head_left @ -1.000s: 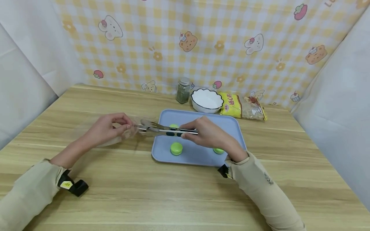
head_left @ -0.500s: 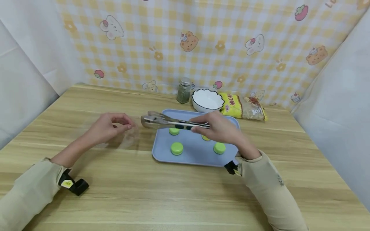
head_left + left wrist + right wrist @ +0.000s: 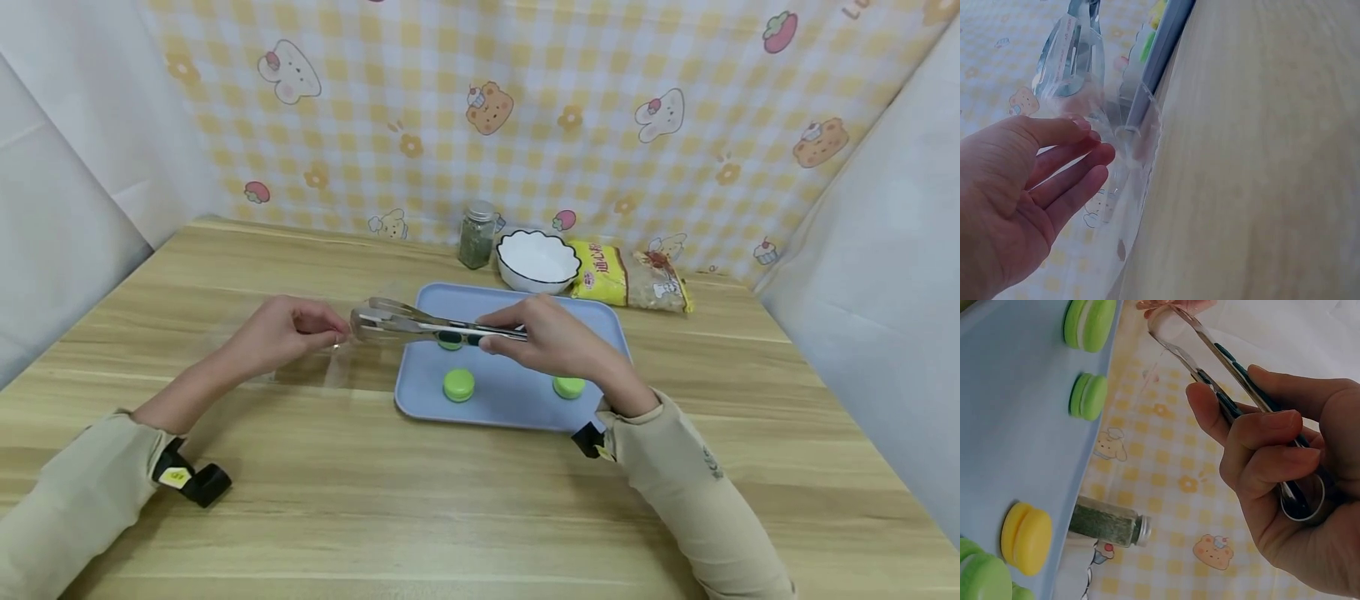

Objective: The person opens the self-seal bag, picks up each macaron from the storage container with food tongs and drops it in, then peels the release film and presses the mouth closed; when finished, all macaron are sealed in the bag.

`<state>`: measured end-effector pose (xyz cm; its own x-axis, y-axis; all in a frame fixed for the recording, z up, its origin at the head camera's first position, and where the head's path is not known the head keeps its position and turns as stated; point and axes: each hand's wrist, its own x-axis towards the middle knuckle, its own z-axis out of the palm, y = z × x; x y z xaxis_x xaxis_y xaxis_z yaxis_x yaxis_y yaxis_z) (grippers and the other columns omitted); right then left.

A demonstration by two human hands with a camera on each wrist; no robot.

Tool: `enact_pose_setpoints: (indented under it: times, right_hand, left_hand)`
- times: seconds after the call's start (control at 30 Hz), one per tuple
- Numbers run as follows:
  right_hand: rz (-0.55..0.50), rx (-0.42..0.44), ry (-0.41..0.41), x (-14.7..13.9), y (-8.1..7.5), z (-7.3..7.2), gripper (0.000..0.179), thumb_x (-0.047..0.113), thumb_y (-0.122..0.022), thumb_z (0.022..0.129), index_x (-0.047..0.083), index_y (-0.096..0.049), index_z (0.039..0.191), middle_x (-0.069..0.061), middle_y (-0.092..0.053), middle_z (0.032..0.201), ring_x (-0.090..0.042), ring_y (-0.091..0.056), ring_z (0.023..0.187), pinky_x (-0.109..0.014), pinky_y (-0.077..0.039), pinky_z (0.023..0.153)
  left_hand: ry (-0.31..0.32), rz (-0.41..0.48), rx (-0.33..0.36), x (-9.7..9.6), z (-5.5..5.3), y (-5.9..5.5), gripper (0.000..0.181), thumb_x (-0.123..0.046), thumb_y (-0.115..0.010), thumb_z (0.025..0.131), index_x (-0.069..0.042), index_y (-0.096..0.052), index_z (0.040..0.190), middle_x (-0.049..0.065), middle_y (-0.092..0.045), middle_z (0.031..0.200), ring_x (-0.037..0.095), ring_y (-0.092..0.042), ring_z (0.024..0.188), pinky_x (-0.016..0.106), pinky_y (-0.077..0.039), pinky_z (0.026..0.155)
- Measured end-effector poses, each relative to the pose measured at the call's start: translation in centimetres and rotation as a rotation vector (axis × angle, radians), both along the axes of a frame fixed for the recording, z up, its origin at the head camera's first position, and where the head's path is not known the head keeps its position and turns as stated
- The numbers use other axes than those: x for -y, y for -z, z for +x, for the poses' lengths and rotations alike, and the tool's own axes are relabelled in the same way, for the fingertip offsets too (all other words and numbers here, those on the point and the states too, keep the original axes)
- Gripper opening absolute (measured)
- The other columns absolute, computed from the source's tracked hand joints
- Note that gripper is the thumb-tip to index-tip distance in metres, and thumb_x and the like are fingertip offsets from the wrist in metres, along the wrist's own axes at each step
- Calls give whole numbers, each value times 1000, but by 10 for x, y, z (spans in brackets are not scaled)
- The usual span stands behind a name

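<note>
In the head view my left hand (image 3: pixel 288 337) pinches the edge of a clear plastic bag (image 3: pixel 337 367), left of the tray. The bag is hard to make out; it shows better in the left wrist view as a thin film (image 3: pixel 1132 187) by the fingertips. My right hand (image 3: pixel 551 337) grips metal tongs (image 3: pixel 427 325) with dark handle inserts, level above the tray. The tong tips reach left to the bag's mouth. A pale pinkish round thing (image 3: pixel 1169 324) shows between the tips in the right wrist view; its kind is unclear.
Green macarons (image 3: pixel 459 385) and a yellow macaron (image 3: pixel 1026 537) lie on a blue tray (image 3: pixel 510 408). Behind it stand a jar of dried herbs (image 3: pixel 477 237), a white scalloped bowl (image 3: pixel 537 260) and a yellow food packet (image 3: pixel 603 275). A checked cloth (image 3: pixel 420 83) hangs at the back.
My right hand with the tongs drew back to the right, then moved left again, bringing the tips close to my left fingers. The left hand stays nearly in place.
</note>
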<state>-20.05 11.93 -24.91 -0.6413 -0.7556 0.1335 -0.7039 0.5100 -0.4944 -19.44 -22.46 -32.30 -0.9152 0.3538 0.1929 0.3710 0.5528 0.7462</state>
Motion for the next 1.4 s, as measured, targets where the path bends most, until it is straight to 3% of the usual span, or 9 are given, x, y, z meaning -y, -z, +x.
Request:
enact_pose_setpoints:
  times: [0.13, 0.27, 0.47, 0.7, 1.0, 1.2, 1.4]
  right_hand:
    - [-10, -3, 4, 2, 2, 1, 26, 18, -62, 91, 5, -68, 113, 3, -69, 85, -8, -43, 52, -25, -36, 52]
    - [6, 12, 9, 6, 4, 4, 28, 18, -62, 91, 3, -66, 115, 0, -70, 88, -8, -46, 54, -25, -38, 53]
    - [18, 9, 18, 8, 6, 6, 28, 18, -63, 91, 4, -67, 114, -1, -69, 91, -7, -43, 52, -24, -37, 52]
    - [49, -6, -7, 15, 12, 6, 24, 17, -62, 91, 6, -69, 111, 4, -64, 76, -6, -34, 48, -22, -32, 49]
    - [83, 2, 1, 18, 12, 7, 26, 17, -61, 92, 4, -68, 113, 3, -61, 70, -6, -31, 45, -21, -29, 46]
    - [89, 38, 0, 12, 6, 6, 27, 16, -61, 92, 3, -67, 115, 3, -67, 77, -6, -40, 49, -22, -34, 49]
    - [5, 76, 31, 2, -1, 2, 26, 16, -61, 92, 3, -67, 114, 5, -68, 77, -10, -51, 61, -26, -39, 55]
  left_hand:
    - [-8, 17, 23, -1, 1, -1, 8, -4, -68, 84, -4, -73, 91, 10, -69, 93, 11, -67, 81, 23, -52, 66]
    - [-52, -27, 15, -1, 2, 0, 7, -9, -69, 85, -7, -73, 90, 8, -70, 91, 13, -67, 81, 22, -51, 66]
    - [-99, 7, 32, 0, 1, -1, 7, -11, -65, 89, -6, -69, 91, 7, -70, 85, 14, -67, 74, 28, -53, 60]
    - [-75, 48, 43, 0, 1, 0, 8, -12, -65, 89, -5, -69, 92, 8, -70, 86, 15, -67, 72, 30, -53, 59]
    - [-76, 16, -23, 0, 2, 1, 8, -13, -66, 88, -8, -71, 92, 7, -70, 90, 16, -67, 78, 23, -48, 57]
    - [-76, -11, -30, -1, 2, 0, 8, -15, -68, 87, -9, -72, 90, 6, -70, 90, 16, -67, 78, 22, -50, 63]
    - [-87, -22, -17, -1, 1, -1, 8, -9, -66, 87, -6, -72, 91, 9, -69, 96, 12, -66, 81, 23, -51, 65]
